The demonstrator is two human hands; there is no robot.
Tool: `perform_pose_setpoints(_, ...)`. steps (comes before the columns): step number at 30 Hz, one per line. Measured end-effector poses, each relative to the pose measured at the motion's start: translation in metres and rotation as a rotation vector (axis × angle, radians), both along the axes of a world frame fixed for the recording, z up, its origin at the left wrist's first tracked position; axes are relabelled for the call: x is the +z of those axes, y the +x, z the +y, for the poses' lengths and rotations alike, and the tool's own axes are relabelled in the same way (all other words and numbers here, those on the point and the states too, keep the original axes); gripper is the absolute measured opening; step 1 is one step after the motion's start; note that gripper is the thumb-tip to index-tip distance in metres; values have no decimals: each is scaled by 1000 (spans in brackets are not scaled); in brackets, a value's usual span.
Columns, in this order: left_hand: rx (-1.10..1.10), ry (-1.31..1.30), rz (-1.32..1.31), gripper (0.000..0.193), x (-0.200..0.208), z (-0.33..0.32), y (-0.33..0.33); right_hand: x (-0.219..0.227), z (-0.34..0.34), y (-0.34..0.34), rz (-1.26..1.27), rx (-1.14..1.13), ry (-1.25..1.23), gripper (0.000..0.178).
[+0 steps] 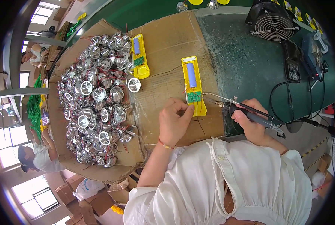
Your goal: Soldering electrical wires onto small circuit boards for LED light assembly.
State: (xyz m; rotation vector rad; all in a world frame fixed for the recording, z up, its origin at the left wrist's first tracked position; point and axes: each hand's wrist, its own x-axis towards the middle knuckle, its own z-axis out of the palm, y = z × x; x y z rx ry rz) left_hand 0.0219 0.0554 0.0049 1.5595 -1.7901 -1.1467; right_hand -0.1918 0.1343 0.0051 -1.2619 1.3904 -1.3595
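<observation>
My right hand (251,116) is wrapped round the dark grip of a soldering iron (246,113), which has a thin metal feed tube beside it. The iron's tip reaches to the right edge of a green circuit board (194,97). That board sits in a yellow plastic housing (200,110), below a purple cylindrical battery cell (191,75). Close to the board's lower left, my left hand (176,118) is closed in a pinch; what its fingertips hold, if anything, is hidden. Thin wires stick out around the board and housing.
A cardboard box (137,150) at left is heaped with silver reflector cups (99,93) with red wires. Another yellow housing (143,70) lies by it on the cardboard sheet (163,41). A black fan (274,26) and a cabled soldering station (311,56) stand far right. Two people are at left.
</observation>
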Motion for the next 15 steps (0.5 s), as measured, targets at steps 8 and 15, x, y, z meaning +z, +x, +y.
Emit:
perform_pose_setpoints(8,-264,-324,130,14,20,8,16,-3,3,-3,16,-5,62,16)
perform_pose_setpoints(15,-151,-304,82,7,4,6,7,-4,2,-2,20,44,-30,15)
